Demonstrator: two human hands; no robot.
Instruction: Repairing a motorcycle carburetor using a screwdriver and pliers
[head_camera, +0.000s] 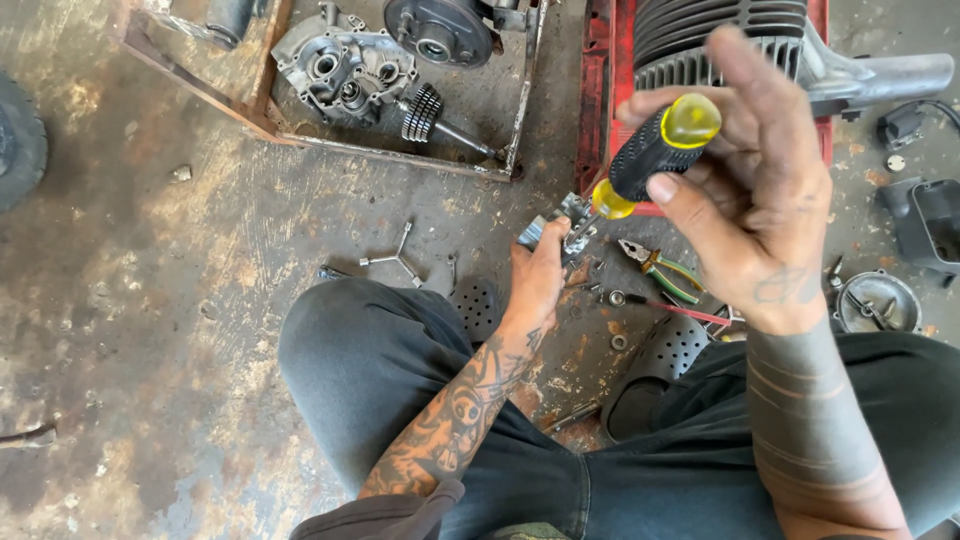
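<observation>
Now your right hand (750, 200) pinches the screwdriver (650, 155), its tip just below your grip, meeting the small metal part (560, 228) clamped in your left hand (535, 280).

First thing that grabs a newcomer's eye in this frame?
The right hand, raised close to the camera, gripping a screwdriver with a black and yellow handle, its tip down at a small metal part held by the left hand on the floor. Behind, a tray holds an engine casing and a gear shaft.
</observation>
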